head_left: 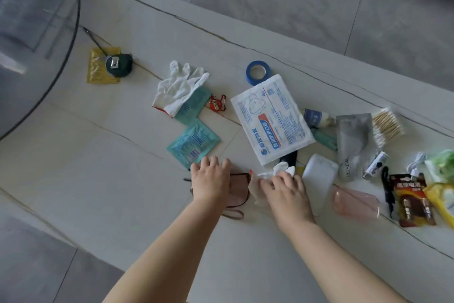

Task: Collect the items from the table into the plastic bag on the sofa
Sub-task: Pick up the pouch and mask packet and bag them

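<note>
- Both hands were down on the pale stone table [122, 179], just below the white mask packet [272, 118], which serves as the landmark for everything that follows.
- Left hand [208, 179] lay palm down on a pink pouch [235, 192], below and left of the mask packet; its fingers were bent over the pouch's far edge, though whether they actually gripped it could not be made out.
- Right hand [285, 189] sat directly below the mask packet with fingers curled onto a crumpled white tissue [282, 170]; the fingertips were hidden in the tissue, so a firm pinch could not be confirmed.
- A black object [290, 157] poked out from under the packet's lower edge, mostly covered and not identifiable.
- Left of the packet lay two teal sachets [194, 143], the upper one partly under a white glove [179, 89], with a red carabiner [217, 103] between glove and packet.
- Above the packet, touching its top edge, stood a blue tape roll [258, 73].
- Far left of the packet, a tape measure [118, 64] rested on a yellow packet [103, 66], beside a smoky glass surface [29, 32] cut off by the frame.
- Right of the packet lay a small bottle [317, 118], a silver sachet [353, 143], cotton swabs [388, 125], a white case [319, 177], a battery pack [412, 199] and a blurred pink item [356, 202]; green and yellow things at the right edge were cut off.
- Neither the plastic bag nor the sofa was in view.
</note>
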{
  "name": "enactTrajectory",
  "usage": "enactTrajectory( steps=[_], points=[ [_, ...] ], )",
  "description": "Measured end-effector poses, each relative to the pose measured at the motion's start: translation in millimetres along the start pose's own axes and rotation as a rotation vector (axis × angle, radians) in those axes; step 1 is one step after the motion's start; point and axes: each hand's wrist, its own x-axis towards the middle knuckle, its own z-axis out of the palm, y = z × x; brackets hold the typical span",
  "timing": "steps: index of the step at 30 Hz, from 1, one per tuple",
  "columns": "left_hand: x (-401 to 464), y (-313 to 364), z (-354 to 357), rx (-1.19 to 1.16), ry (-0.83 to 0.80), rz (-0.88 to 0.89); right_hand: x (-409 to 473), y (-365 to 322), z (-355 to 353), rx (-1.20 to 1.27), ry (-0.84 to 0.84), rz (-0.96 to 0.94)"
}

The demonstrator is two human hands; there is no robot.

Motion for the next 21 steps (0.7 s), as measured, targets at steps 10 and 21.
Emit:
enactTrajectory(
  steps=[10, 21],
  points=[
    [-20, -15, -8, -0.496, -0.137, -0.21, 18, 18, -67, 0.462, -0.003, 0.205],
    [-17, -10, 0, -0.674, -0.053, -0.28, 95, 43, -87, 0.317, -0.003, 0.341]
  ],
)
